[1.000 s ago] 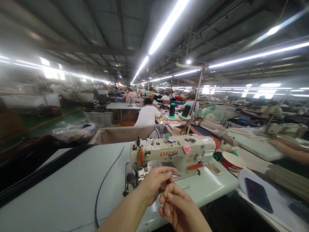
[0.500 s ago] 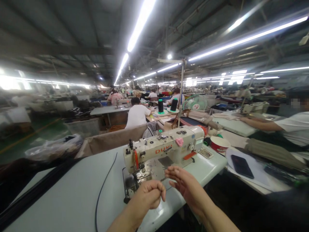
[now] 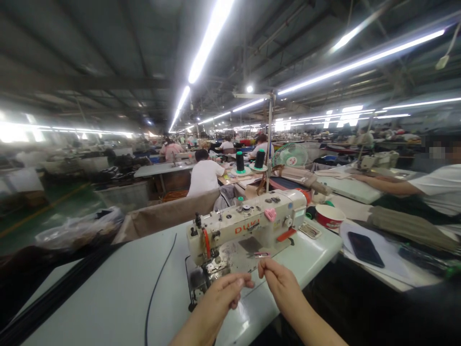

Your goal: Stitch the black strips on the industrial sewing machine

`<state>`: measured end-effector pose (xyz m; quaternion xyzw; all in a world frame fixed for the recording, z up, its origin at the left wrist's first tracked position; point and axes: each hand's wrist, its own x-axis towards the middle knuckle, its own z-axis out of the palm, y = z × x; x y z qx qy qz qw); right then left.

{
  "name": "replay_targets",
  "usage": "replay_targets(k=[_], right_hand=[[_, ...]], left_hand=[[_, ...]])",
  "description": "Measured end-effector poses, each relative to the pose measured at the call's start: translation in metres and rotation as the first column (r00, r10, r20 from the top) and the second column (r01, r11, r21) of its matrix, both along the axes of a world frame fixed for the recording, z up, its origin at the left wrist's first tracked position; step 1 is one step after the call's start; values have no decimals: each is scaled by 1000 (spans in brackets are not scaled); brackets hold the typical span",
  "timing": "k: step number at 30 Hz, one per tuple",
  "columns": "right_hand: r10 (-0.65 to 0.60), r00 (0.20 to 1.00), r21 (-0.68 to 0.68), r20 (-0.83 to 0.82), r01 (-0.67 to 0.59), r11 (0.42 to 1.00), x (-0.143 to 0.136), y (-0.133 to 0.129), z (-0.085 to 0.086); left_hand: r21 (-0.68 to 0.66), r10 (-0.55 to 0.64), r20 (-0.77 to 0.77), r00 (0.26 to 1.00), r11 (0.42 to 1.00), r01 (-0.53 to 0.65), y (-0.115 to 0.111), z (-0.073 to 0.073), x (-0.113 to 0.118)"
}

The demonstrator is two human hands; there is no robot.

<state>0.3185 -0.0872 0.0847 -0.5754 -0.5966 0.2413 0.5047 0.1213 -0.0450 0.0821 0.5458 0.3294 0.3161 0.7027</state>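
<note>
Two bare hands above one pale surface (image 3: 108, 293), apart from each other: left hand (image 3: 223, 294) with thumb against bent forefinger, right hand (image 3: 283, 283) with fingers curled inward; impossible to tell whether either is pinching something as fine as thread. Just beyond, standing on the surface, one sewing machine (image 3: 223, 229), with one pink-handled tool (image 3: 260, 254) on its bed near the right hand, too small to identify. Atop the machine, one small green spool (image 3: 240, 200); on its front, one pink ornament (image 3: 270, 214). To the left, one curved black cord (image 3: 146, 323), cut off at the bottom of the view, like both forearms. To the right, one shallow tray (image 3: 309, 229), one red-and-white bowl (image 3: 329, 220) and one dark phone (image 3: 365, 249) on white paper (image 3: 391, 259). Behind, two black thread cones (image 3: 240, 162) and one green fan (image 3: 290, 154). Farther off, one person in white (image 3: 204, 178), partly hidden by a cloth-sided bin (image 3: 162, 216); at the right edge, another person in white (image 3: 437, 190), cut off. Needle area (image 3: 212, 262) hard to make out; distant workers too blurred to count.
</note>
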Motion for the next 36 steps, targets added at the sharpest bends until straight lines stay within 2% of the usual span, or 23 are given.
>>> replay_targets(k=[4, 9, 12, 15, 17, 19, 21, 24, 27, 30, 36], right_hand=[[-19, 996, -44, 82, 23, 999, 6, -8, 2], [97, 960, -84, 262, -78, 993, 0, -24, 2], [8, 923, 33, 385, -23, 999, 13, -22, 14], [-229, 898, 283, 375, 124, 951, 42, 7, 43], [-355, 852, 355, 385, 218, 909, 60, 39, 65], [-432, 776, 354, 461, 286, 891, 71, 76, 84], [-427, 716, 291, 553, 314, 904, 77, 110, 97], [-348, 705, 168, 617, 314, 934, 78, 143, 107], [-290, 724, 137, 626, 264, 955, 77, 153, 107], [-279, 722, 137, 633, 250, 958, 80, 149, 103], [-306, 687, 128, 659, 298, 946, 84, 136, 99]], left_hand=[[5, -6, 48, 999, 1000, 5, 8, 5, 29], [-44, -27, 164, 986, 998, 35, 20, 20, 63], [-98, 7, 204, 979, 995, 13, 28, 22, 73], [-92, -12, 152, 988, 995, 26, 32, 18, 77], [-79, -29, 94, 995, 996, 37, 31, 15, 80], [-84, -35, 61, 998, 996, 40, 27, 14, 84], [-87, -48, 54, 997, 995, 53, 24, 14, 86], [-75, -49, 37, 998, 996, 52, 23, 15, 84], [-73, 0, 8, 1000, 997, 1, 27, 16, 80], [-70, 37, 2, 999, 997, -37, 30, 15, 77], [-72, 14, 36, 999, 997, -11, 26, 16, 86]])
